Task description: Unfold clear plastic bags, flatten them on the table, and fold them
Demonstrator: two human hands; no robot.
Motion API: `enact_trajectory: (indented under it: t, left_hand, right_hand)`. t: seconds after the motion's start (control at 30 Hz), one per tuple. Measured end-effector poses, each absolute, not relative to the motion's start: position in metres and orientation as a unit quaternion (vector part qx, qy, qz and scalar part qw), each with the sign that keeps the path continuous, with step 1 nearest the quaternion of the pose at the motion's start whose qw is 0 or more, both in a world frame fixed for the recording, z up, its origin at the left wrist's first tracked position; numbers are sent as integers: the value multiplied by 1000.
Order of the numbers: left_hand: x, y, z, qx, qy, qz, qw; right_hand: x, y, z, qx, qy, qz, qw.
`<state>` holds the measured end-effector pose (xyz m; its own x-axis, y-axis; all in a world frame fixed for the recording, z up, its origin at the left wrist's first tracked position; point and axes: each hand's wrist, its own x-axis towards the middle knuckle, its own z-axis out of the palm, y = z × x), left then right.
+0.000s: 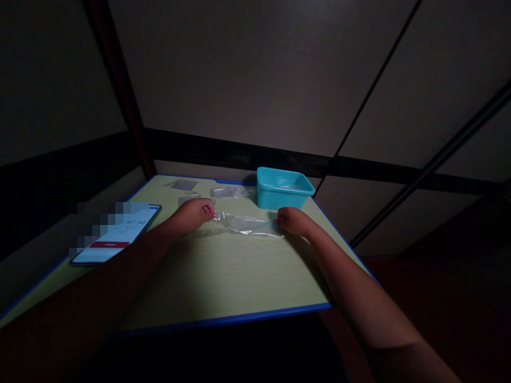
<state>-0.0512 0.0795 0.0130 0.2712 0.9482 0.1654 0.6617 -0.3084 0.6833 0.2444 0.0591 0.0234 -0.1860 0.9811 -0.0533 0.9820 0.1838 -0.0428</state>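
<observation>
A clear plastic bag is stretched sideways between my two hands, low over the middle of the table. My left hand pinches its left end with curled fingers. At the other end, the closed fingers of my right hand grip the plastic. Beyond my hands, another clear bag lies flat on the table. A small flat packet rests at the back left, and a further one is partly hidden behind my left hand.
A turquoise plastic bin stands at the table's back right. On the left lies a tablet or phone with a lit screen. The pale table has a blue edge, with panelled walls behind it.
</observation>
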Motion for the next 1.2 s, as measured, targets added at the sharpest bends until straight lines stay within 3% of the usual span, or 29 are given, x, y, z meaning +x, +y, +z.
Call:
enact_trajectory:
  t: [0.27, 0.43, 0.67, 1.1, 1.2]
  left_hand:
    - [-48, 79, 9, 752, 526, 318, 239]
    - [-48, 80, 9, 753, 526, 322, 232]
    - [-47, 82, 4, 759, 513, 313, 250]
    - [-55, 77, 16, 766, 554, 263, 194]
    - [-60, 78, 19, 778, 564, 195, 197]
  right_hand:
    - [242, 49, 32, 678, 734, 37, -26]
    - [229, 41, 25, 491, 863, -10, -119]
    - [209, 36, 2, 432, 889, -150, -18]
    - [217, 40, 8, 425, 889, -169, 25]
    - [224, 42, 12, 411, 890, -191, 46]
